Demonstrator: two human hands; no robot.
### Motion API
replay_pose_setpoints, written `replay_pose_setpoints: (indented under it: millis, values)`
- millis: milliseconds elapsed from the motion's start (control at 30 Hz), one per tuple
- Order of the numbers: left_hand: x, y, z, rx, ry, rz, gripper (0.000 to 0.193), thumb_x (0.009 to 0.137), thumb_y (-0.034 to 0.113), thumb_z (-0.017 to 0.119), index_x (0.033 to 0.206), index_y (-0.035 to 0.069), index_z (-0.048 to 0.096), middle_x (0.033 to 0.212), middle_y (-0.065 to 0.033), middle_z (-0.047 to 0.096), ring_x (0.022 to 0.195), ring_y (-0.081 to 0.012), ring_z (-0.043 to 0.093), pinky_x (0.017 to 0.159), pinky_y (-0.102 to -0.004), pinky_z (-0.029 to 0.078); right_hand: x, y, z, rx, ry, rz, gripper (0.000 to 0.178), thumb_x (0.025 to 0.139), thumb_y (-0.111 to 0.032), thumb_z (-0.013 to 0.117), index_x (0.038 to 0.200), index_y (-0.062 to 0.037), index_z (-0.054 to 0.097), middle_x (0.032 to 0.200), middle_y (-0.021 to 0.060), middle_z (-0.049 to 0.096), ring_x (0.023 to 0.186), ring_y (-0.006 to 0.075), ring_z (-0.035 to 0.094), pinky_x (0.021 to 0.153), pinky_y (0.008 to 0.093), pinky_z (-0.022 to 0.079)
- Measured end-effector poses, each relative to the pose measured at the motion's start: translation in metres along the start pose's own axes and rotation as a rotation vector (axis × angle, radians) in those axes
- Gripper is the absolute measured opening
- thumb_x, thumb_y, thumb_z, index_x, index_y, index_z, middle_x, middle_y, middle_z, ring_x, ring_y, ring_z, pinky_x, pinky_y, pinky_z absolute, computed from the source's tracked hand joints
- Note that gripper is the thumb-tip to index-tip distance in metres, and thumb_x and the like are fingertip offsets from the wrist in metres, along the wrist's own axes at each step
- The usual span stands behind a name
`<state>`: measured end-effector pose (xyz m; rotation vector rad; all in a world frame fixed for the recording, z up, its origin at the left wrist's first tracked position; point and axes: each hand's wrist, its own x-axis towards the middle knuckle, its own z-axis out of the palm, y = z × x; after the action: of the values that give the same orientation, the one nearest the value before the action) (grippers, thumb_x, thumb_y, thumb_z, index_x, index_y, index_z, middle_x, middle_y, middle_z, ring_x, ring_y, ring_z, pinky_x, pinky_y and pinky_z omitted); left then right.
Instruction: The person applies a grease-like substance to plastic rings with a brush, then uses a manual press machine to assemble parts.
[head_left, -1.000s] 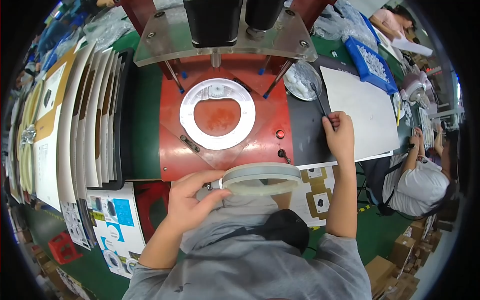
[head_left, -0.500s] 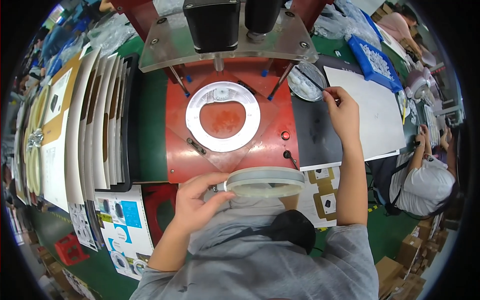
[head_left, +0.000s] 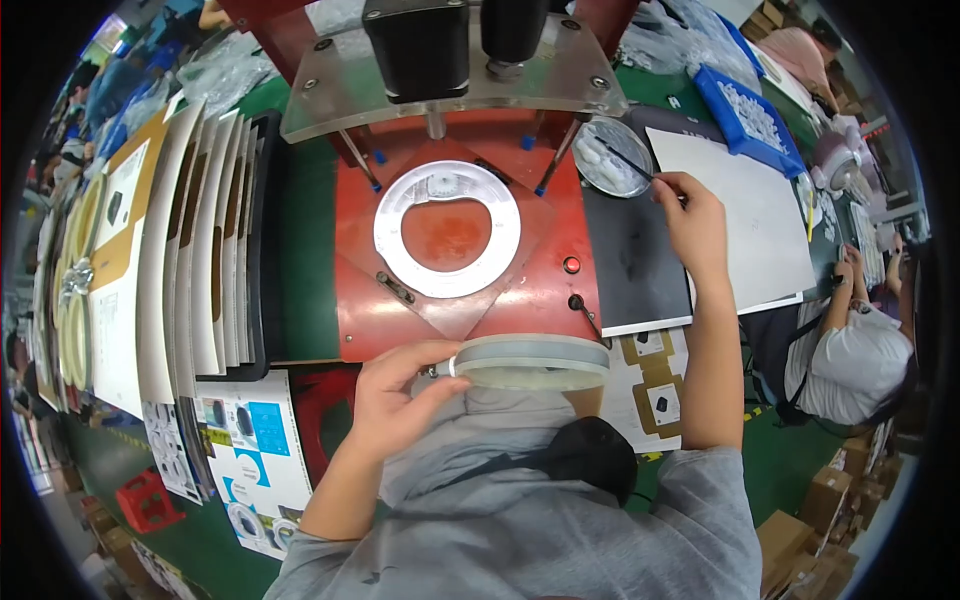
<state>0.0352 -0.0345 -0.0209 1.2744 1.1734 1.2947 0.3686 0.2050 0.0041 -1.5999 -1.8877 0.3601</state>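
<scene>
My left hand [head_left: 396,398] pinches the left edge of a round ring [head_left: 535,350], which has a grey band and a pale, translucent rim. It hangs nearly edge-on in front of my body, off the table. A small metal fitting shows at the pinched edge. Further right, my right hand [head_left: 692,222] is closed on a thin dark stick [head_left: 628,160]. The stick's far part reaches over a round clear dish [head_left: 612,182] of white, lumpy stuff; whether its tip touches that is unclear. A white ring plate [head_left: 392,232] lies on the red base of a press.
The red press [head_left: 360,310] stands ahead, with a clear plate [head_left: 340,110] on posts above its base. Cardboard sheets [head_left: 190,250] stand upright on the left. A white sheet [head_left: 750,230] and a blue bin [head_left: 745,120] lie right. Another person sits far right.
My right hand has shifted slightly right and down with the stick. The round ring in my left hand has tipped a little, showing less of its inner side.
</scene>
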Motion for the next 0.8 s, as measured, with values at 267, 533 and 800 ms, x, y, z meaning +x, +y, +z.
replay_pose_setpoints:
  millis: [267,533,800]
  values:
    - [0.016,0.053,-0.019,0.152,-0.041,0.265,0.035,0.081,-0.006,0.073,0.116,-0.007,0.074,0.115,-0.0198,0.077,0.108,-0.0308,0.075,0.094,-0.037,0.059,-0.049,-0.031,-0.046,0.513,-0.058,0.271,0.026,0.105,-0.02,0.064,0.116,0.0022,0.072,0.092,0.0069,0.075,0.072,0.0074,0.061,0.062,0.0223,0.044]
    - [0.07,0.091,-0.028,0.507,-0.028,0.675,0.036,0.078,-0.006,0.074,0.114,-0.007,0.074,0.122,-0.024,0.072,0.105,-0.0344,0.073,0.087,-0.0377,0.06,-0.101,-0.05,-0.06,0.963,-0.324,0.143,0.023,0.112,-0.014,0.051,0.124,0.0037,0.06,0.093,0.0118,0.067,0.056,0.0079,0.054,0.052,0.0202,0.047]
    - [0.071,0.071,-0.027,0.4,0.007,0.726,0.038,0.077,-0.006,0.073,0.115,-0.006,0.074,0.123,-0.0238,0.069,0.105,-0.0319,0.071,0.087,-0.0372,0.058,-0.102,-0.102,-0.061,0.789,-0.275,-0.085,0.02,0.093,0.007,0.067,0.112,0.0065,0.071,0.095,0.0107,0.071,0.078,0.0107,0.066,0.058,0.0196,0.047]
